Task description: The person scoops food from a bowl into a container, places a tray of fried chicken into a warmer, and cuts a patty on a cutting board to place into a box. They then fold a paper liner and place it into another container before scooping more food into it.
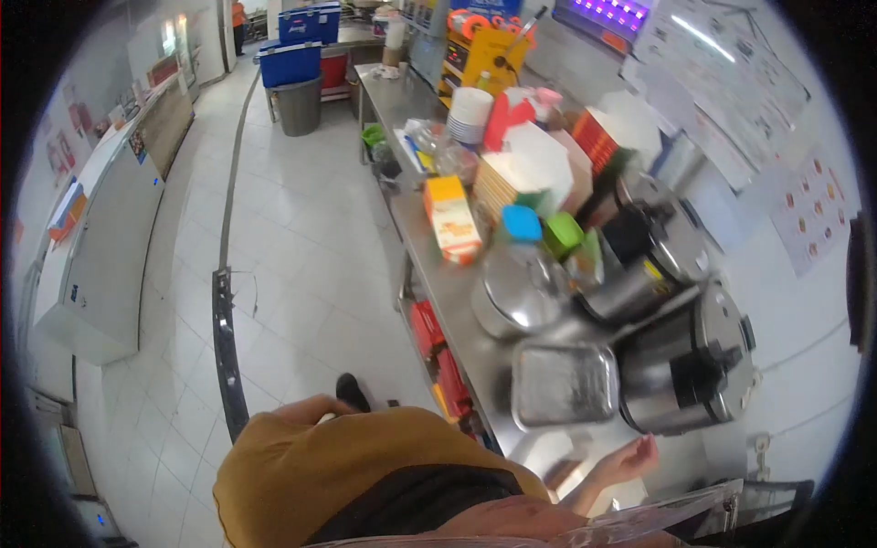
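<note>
My right hand (628, 459) is over the near end of the steel counter (461, 342), its fingers curled in, with nothing visible in them. Just past it stands a large steel electric pot (681, 365) with a black handle. To its left lies a rectangular metal tray (565, 384). White items (548, 452), partly covered by my forearm, sit below the tray. My left forearm (306, 411) shows beside my mustard shirt; the left hand itself is mostly hidden by the shirt, and a small pale spot shows there.
Farther along the counter are a lidded steel pot (519, 288), an orange-and-white carton (452, 219), stacked white bowls (470, 114) and a second electric pot (639, 265). Red boxes (438, 361) lie beneath. Blue coolers (290, 66) and a grey bin (299, 108) stand ahead; a white freezer (105, 237) is at left.
</note>
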A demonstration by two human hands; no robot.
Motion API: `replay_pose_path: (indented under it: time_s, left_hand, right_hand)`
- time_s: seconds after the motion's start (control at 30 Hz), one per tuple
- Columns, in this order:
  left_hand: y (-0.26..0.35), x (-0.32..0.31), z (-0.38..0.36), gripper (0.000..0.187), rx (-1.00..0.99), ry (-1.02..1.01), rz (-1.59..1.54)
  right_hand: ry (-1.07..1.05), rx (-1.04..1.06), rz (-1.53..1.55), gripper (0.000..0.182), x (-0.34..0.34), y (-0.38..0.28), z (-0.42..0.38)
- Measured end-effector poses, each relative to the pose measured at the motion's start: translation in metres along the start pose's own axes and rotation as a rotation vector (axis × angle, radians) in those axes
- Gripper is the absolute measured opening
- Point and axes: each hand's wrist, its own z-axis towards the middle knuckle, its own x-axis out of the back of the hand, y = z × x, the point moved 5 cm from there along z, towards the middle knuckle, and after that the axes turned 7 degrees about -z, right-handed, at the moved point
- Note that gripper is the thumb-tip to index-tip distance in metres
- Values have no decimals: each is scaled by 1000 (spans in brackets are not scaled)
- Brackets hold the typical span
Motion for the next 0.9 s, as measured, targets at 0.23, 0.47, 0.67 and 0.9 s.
replay_pose_path:
  time_s: [0.23, 0.47, 0.67, 0.9]
  left_hand:
    - [-132, 121, -122, 43, 430, 302, -242]
    - [-148, 226, -136, 46, 350, 423, -378]
    - [-132, 361, -91, 49, 226, 638, -471]
    - [-183, 529, -70, 42, 199, 893, -902]
  right_hand:
    - [-782, -274, 251, 7, -263, -208, -98]
    - [-956, 312, 279, 17, -452, -357, -156]
    - [-1137, 450, 414, 24, -645, -413, -200]
    - [-1148, 877, 8, 30, -968, -449, -227]
